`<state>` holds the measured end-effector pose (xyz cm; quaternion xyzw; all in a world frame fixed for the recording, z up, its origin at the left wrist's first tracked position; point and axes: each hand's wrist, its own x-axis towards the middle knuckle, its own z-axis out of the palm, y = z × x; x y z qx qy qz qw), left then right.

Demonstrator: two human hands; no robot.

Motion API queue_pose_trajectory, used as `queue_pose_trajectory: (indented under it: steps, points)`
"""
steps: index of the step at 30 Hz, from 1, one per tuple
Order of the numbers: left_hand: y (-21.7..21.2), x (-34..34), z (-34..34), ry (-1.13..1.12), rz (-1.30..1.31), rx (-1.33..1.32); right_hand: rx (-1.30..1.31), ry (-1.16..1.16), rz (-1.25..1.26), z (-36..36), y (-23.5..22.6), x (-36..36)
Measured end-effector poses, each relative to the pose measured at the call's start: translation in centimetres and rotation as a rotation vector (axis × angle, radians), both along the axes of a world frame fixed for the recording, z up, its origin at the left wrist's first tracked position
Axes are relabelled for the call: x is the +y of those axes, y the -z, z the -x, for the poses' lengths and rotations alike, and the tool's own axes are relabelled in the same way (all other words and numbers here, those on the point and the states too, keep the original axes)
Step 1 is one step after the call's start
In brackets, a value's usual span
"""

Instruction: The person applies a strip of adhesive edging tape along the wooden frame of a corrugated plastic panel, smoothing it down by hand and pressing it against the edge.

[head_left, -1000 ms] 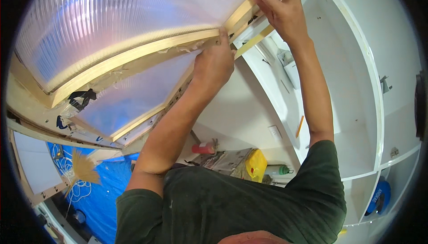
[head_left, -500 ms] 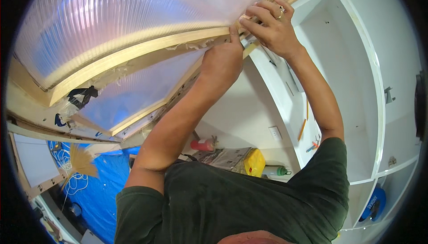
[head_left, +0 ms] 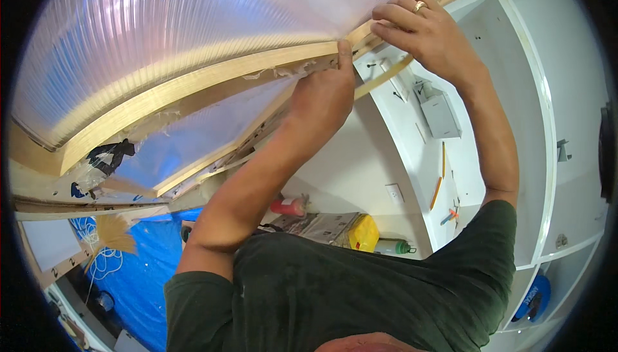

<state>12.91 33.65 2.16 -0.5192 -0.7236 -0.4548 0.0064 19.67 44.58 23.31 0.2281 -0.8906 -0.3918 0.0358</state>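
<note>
A pale wooden strip (head_left: 206, 76) runs along the lower edge of a ribbed translucent panel (head_left: 212, 11). My left hand (head_left: 322, 94) is closed at the strip's right end, one digit pressed upright against it and the other fingers curled. Farther right, my right hand (head_left: 431, 33), with a ring on one finger, bends its fingers over a short pale wooden piece (head_left: 362, 33) along the same edge; its grip is partly hidden. Below the hands, a thin wooden lath (head_left: 385, 78) slants from behind my left hand toward my right palm.
White shelving (head_left: 524, 127) stands at the right, with a grey box (head_left: 441, 114) and pencils (head_left: 436, 192) on a ledge. Below are a red cylinder (head_left: 290, 206), a yellow container (head_left: 365, 233) and a green bottle (head_left: 394, 246). A blue tarp (head_left: 145, 287) and a straw broom (head_left: 114, 233) lie lower left.
My right hand has moved right, away from my left hand, uncovering more of the thin lath and the grey box. My left hand stays pressed at the strip's end.
</note>
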Motion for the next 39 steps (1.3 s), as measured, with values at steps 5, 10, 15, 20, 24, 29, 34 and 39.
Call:
queue_pose_trajectory:
  steps: [5, 10, 15, 20, 24, 29, 34, 39]
  points:
    - [0.0, 0.0, 0.0, 0.002, -0.003, -0.004, -0.046, -0.016, -0.049, 0.6, 0.1, 0.2]
    - [-0.2, -0.5, -0.2, 0.043, -0.003, -0.078, 0.082, -0.141, -0.088, -0.3, 0.8, 2.4]
    - [1.0, 0.5, -0.7, -0.052, -0.148, -0.018, 0.114, -0.118, -0.066, -0.6, 1.6, 3.3]
    - [0.8, 0.5, -0.3, -0.019, -0.077, -0.042, 0.169, -0.038, -0.027, -0.4, 3.4, 2.5]
    - [-0.1, 0.1, 0.0, 0.1, 0.018, -0.159, 0.24, -0.069, -0.043, -0.7, 4.2, 3.7]
    - [0.8, 0.5, -0.3, -0.013, -0.059, -0.004, 0.265, -0.085, -0.081, -1.0, 6.5, 2.9]
    - [1.5, 1.0, -0.8, -0.045, -0.116, 0.026, 0.343, -0.026, -0.139, -2.0, 8.2, 3.6]
    - [0.0, 0.0, 0.2, 0.176, -0.145, -0.345, 0.417, -0.04, -0.084, -1.6, 8.4, 3.8]
